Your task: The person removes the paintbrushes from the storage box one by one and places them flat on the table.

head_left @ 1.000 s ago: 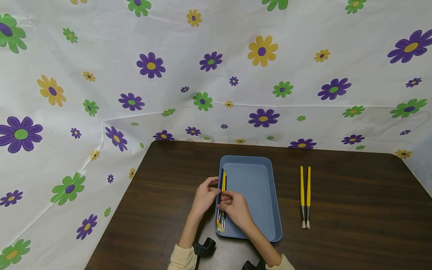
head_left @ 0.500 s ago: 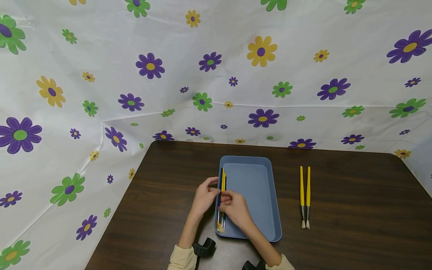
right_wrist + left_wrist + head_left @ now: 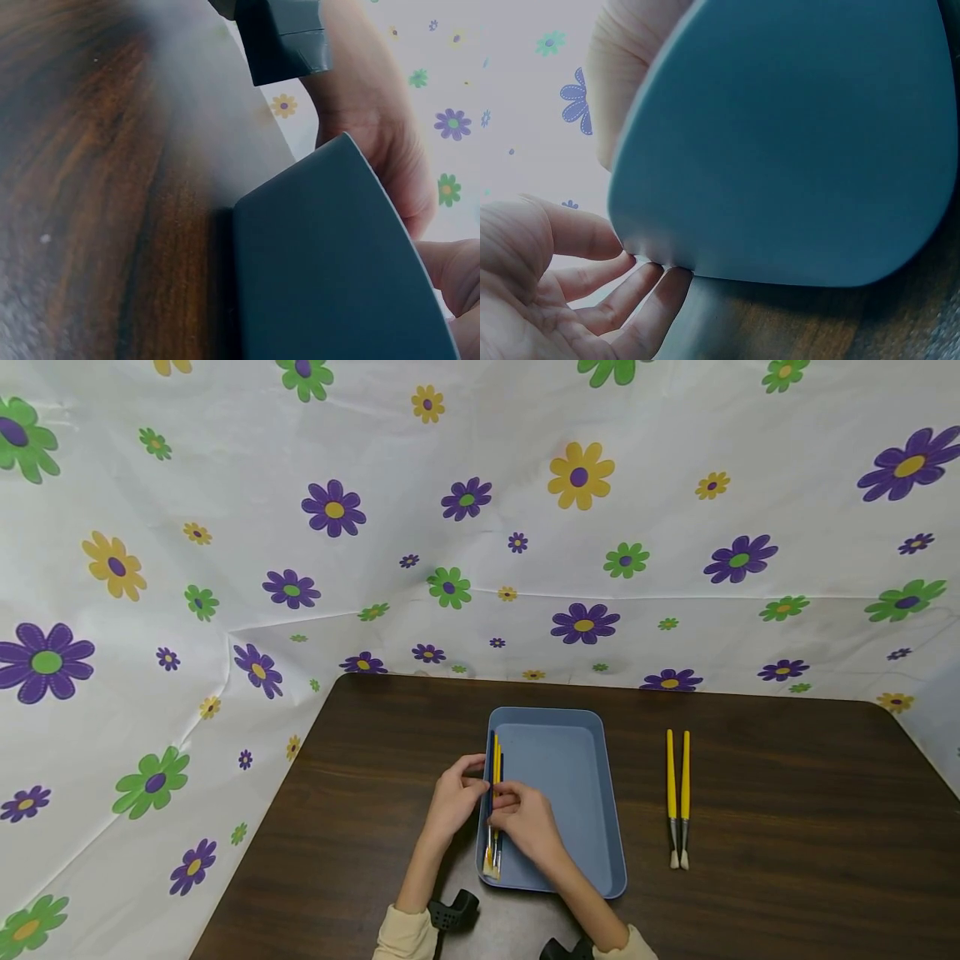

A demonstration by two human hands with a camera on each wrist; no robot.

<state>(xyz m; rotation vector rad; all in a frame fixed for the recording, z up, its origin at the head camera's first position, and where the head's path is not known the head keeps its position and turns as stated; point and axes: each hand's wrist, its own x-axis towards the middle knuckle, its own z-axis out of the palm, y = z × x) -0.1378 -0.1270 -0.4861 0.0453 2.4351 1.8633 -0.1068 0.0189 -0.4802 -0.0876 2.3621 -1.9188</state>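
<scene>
Several paintbrushes (image 3: 497,762) lie side by side along the left wall of a blue-grey tray (image 3: 562,760), handles away from me and pale bristles toward me. Their handles are yellow and dark blue. My left hand (image 3: 452,802) holds the tray's left rim, thumb by the brushes; in the left wrist view its fingertips (image 3: 676,281) meet the tray's outer wall. My right hand (image 3: 528,822) reaches across the tray and pinches a dark-handled paintbrush at the left wall, its fingers partly hiding the handles. In the right wrist view the tray wall (image 3: 322,255) hides the fingertips.
Two yellow-handled paintbrushes, one (image 3: 671,777) beside the other (image 3: 686,777), lie parallel on the dark wood table (image 3: 795,810) right of the tray. A white flowered sheet (image 3: 517,443) hangs behind and left of the table. Black wrist cameras (image 3: 453,912) sit on both wrists.
My right fingertips have shifted slightly to the right, and the bristle ends of the brushes by the left wall have shifted a little with them. The left hand stays at the rim.
</scene>
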